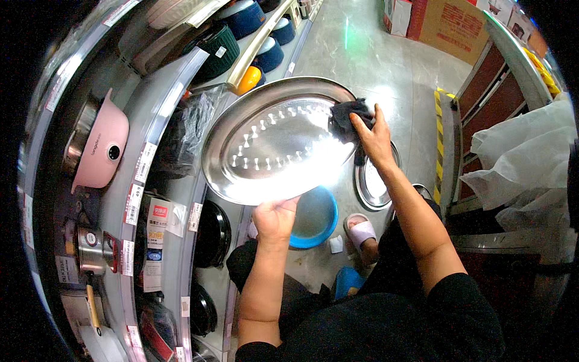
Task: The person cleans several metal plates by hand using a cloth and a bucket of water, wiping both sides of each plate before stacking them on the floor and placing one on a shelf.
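Note:
A large oval stainless steel tray (276, 131) is held up in front of me, with a ring of small bow-shaped marks on its base. My left hand (276, 219) grips its near rim, the fingers hidden beneath the metal. At the tray's right end, my right hand (374, 135) presses a crumpled black cloth (350, 118) against the rim. Bright glare covers the lower right part of the tray. Below it on the floor stands a blue plastic basin (334, 215), partly hidden by the tray. Another oval steel tray (362, 194) lies on the floor under my right forearm.
Shelves on the left hold a pink pot (102, 145), a steel saucepan (90, 251) and dark blue pots (269, 54). To the right are a cabinet (484, 86) and translucent plastic sheeting (520, 149). A cardboard box (452, 29) sits on the far floor.

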Available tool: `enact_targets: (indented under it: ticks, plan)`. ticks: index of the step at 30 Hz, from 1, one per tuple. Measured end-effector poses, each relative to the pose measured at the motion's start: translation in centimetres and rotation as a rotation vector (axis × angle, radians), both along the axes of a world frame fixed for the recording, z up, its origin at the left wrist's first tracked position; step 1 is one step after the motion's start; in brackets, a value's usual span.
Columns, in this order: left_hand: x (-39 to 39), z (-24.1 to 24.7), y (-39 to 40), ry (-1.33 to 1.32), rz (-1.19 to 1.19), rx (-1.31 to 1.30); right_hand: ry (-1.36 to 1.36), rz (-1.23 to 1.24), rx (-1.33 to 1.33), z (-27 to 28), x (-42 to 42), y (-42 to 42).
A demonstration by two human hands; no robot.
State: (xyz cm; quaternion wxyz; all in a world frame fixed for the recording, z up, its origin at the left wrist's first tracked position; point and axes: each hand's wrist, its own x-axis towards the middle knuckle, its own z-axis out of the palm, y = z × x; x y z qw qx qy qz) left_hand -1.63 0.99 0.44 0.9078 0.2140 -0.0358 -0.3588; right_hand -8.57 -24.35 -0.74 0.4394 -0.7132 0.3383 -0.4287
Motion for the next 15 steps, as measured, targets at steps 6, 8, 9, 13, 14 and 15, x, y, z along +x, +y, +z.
enact_targets:
  ticks: [6,8,9,13,14,15]
  plan:
    - [-0.4,0.5,-0.3,-0.063,0.005,0.117,-0.118,0.249,0.434,-2.2,0.2,0.2]
    - [0.7,0.6,0.4,-0.088,-0.064,0.172,-0.104,0.268,0.315,-2.0,0.0,-1.0]
    - [1.6,0.7,1.4,-0.111,-0.103,0.213,-0.164,0.31,0.282,-0.9,-0.1,-0.6]
    - [3.9,2.4,4.1,-0.245,-0.153,0.388,-0.023,0.422,0.008,1.1,-1.9,-1.0]
    - [5.0,1.9,5.1,-0.262,-0.16,0.45,0.008,0.494,0.031,1.6,-2.6,-0.5]
    - [6.5,1.0,6.2,-0.282,-0.164,0.509,0.037,0.567,0.049,2.0,-3.1,-0.2]
